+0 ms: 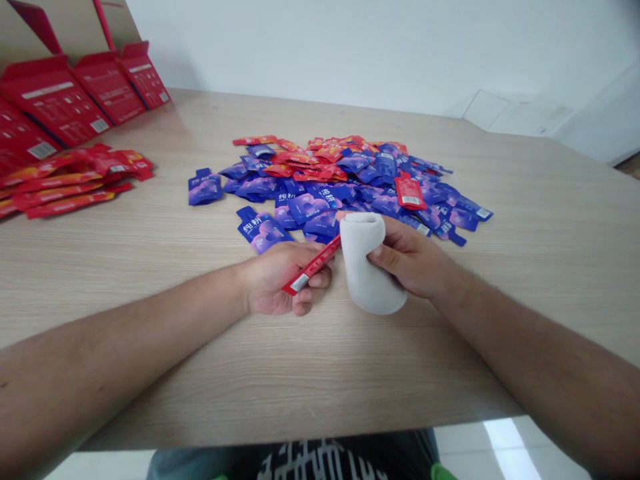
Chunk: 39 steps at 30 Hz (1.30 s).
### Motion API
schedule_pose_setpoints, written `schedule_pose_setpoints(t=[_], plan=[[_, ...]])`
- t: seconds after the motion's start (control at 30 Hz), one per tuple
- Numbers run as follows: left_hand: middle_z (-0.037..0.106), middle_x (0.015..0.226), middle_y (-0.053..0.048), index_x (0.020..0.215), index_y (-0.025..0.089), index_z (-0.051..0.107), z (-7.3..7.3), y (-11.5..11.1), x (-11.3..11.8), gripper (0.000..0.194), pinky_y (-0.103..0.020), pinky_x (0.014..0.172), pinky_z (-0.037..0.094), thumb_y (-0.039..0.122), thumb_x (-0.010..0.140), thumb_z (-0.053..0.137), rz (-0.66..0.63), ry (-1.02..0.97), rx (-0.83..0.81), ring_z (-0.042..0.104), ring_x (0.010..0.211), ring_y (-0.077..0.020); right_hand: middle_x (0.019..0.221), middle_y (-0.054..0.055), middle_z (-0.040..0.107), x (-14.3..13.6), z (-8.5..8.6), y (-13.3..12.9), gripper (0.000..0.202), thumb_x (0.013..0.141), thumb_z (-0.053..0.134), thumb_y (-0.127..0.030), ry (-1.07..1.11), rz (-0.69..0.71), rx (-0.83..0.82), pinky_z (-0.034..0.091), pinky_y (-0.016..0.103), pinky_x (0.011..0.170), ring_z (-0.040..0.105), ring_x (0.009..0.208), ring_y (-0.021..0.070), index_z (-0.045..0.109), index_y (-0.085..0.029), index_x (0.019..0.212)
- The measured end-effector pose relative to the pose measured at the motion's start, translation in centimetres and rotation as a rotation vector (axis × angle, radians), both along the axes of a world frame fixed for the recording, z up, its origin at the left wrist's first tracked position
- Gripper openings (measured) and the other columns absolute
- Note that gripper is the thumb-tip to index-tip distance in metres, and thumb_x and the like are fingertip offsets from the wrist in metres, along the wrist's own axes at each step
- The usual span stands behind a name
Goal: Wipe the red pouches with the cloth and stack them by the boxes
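Note:
My left hand (290, 277) is closed on a slim red stick packet (314, 265) with a white barcode patch at its lower end. The packet slants up to the right, and its far end meets the edge of a white, soft-looking rolled cloth (367, 267). My right hand (413, 257) grips that cloth from the right, thumb on the near side; its other fingers are mostly hidden behind. Just beyond both hands lies a loose heap of blue-purple sachets (315, 203) mixed with red-orange sachets (320, 160).
At the back left, red cartons (55, 100) stand in a row with flaps raised. Before them lies a stack of red-orange packets (70, 180). A white wall (325, 53) borders the wooden table (310, 380) at the back.

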<state>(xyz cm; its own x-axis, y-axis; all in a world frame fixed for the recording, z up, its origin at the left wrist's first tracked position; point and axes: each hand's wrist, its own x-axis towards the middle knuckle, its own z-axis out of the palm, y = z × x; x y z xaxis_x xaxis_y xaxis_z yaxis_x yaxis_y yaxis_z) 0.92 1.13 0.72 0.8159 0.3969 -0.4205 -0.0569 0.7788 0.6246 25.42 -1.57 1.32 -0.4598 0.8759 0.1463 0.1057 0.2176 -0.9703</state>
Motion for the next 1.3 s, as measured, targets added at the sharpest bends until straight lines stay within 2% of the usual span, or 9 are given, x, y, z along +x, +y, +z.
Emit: schedule_pose_setpoints(t=[0.13,0.23,0.33,0.47,0.7,0.87,1.0,1.13,1.3], plan=[[0.056,0.064,-0.002,0.085,0.017,0.063,-0.1,-0.6,0.3,0.021,-0.022,0.034,0.046,0.036,0.094,0.058,-0.015,0.001,-0.004,0.047,0.041,-0.0106,0.088,0.000,0.070,-0.3,0.0,-0.2,0.039,0.090,0.075,-0.054,0.046,0.021,-0.041,0.052,0.026,0.060,0.064,0.070,0.0153,0.070,-0.025,0.115],[0.068,0.077,-0.008,0.095,0.016,0.067,-0.3,-1.1,0.6,0.021,-0.028,0.045,0.055,0.036,0.093,0.063,0.044,0.021,0.118,0.061,0.052,-0.0151,0.088,0.000,0.072,-0.3,0.4,-0.4,0.037,0.091,0.074,-0.054,0.040,-0.011,-0.068,0.052,0.027,0.059,0.066,0.070,0.0159,0.071,-0.025,0.112],[0.070,0.081,-0.006,0.095,0.016,0.065,-0.5,-1.5,1.2,0.014,-0.029,0.060,0.059,0.029,0.091,0.069,0.219,0.037,0.261,0.067,0.064,-0.0160,0.088,0.001,0.074,0.0,1.0,-0.3,0.039,0.087,0.077,-0.056,-0.017,-0.066,-0.113,0.051,0.027,0.056,0.067,0.068,0.0177,0.071,-0.023,0.107],[0.064,0.075,-0.002,0.087,0.015,0.061,-1.1,-1.5,1.6,0.020,-0.024,0.062,0.053,0.033,0.095,0.066,0.427,0.031,0.428,0.060,0.062,-0.0113,0.086,0.001,0.074,0.2,1.6,0.2,0.042,0.080,0.083,-0.055,-0.106,-0.170,-0.148,0.050,0.027,0.054,0.066,0.066,0.0190,0.072,-0.023,0.104],[0.058,0.068,0.003,0.087,0.018,0.059,-1.3,-0.5,0.8,0.020,-0.021,0.051,0.038,0.035,0.094,0.066,0.362,0.419,0.994,0.046,0.055,-0.0093,0.081,0.000,0.072,-0.2,1.2,0.2,0.037,0.083,0.080,-0.053,-0.162,-0.178,-0.137,0.045,0.025,0.048,0.062,0.060,0.0166,0.072,-0.023,0.103],[0.056,0.065,0.004,0.084,0.019,0.056,-0.9,-0.3,0.6,0.016,-0.021,0.050,0.037,0.031,0.092,0.063,0.336,0.488,1.093,0.045,0.054,-0.0096,0.079,0.000,0.072,-0.4,1.5,-0.2,0.035,0.086,0.076,-0.054,-0.237,-0.171,-0.092,0.044,0.026,0.048,0.062,0.060,0.0173,0.071,-0.023,0.101],[0.052,0.061,0.005,0.081,0.019,0.053,-0.9,-0.4,0.6,0.017,-0.020,0.047,0.034,0.028,0.092,0.063,0.353,0.452,1.048,0.042,0.051,-0.0086,0.082,0.002,0.073,0.0,2.4,0.0,0.037,0.090,0.070,-0.056,-0.429,-0.278,0.094,0.044,0.030,0.051,0.064,0.063,0.0203,0.070,-0.022,0.106],[0.052,0.059,0.006,0.081,0.019,0.054,-1.1,-0.5,0.7,0.017,-0.019,0.045,0.031,0.029,0.091,0.064,0.378,0.402,0.968,0.040,0.047,-0.0076,0.098,0.009,0.072,0.6,2.5,0.1,0.028,0.092,0.067,-0.046,-0.699,-0.487,0.581,0.049,0.038,0.069,0.065,0.084,0.0269,0.069,-0.021,0.104],[0.055,0.060,0.005,0.080,0.019,0.056,-1.7,-0.1,0.8,0.020,-0.019,0.045,0.031,0.030,0.086,0.071,0.412,0.400,0.904,0.044,0.048,-0.0078,0.103,0.010,0.068,0.0,1.8,-0.7,0.022,0.095,0.065,-0.038,-0.854,-0.358,0.759,0.048,0.039,0.080,0.062,0.092,0.0273,0.064,-0.019,0.106]])
